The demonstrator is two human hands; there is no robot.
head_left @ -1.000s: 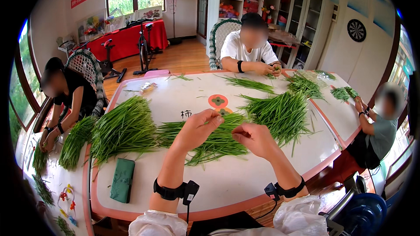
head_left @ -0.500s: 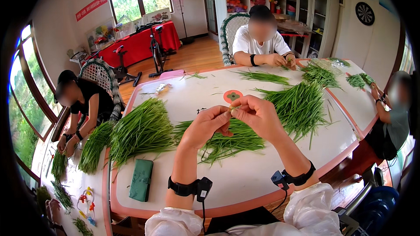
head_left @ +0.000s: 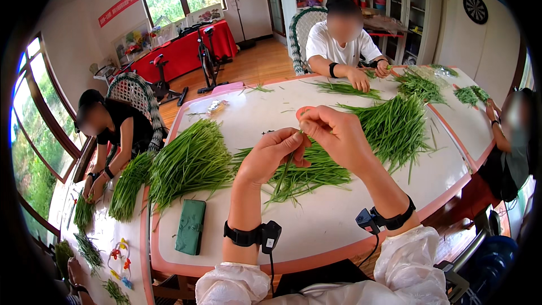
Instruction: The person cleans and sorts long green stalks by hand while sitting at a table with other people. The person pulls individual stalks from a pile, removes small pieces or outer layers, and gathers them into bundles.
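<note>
"While the bare left hand (head_left: 270, 155) and bare right hand (head_left: 339, 135) meet above the middle of the white, pink-bordered table (head_left: 327, 229), what's held?"

"The left pinches a slim, dark green, grass-like stem (head_left: 285, 170), hanging below its fingers. The right's fingertips touch the left's; whether they grip too, I can't tell."

"How far along?"

"Early, I'd judge: one small piece in hand, plenty left. There's a broad green heap (head_left: 189, 161) by the left edge, a flatter green heap (head_left: 319, 176) mid-table and a bushy green heap (head_left: 395, 130) towards the right edge."
</note>
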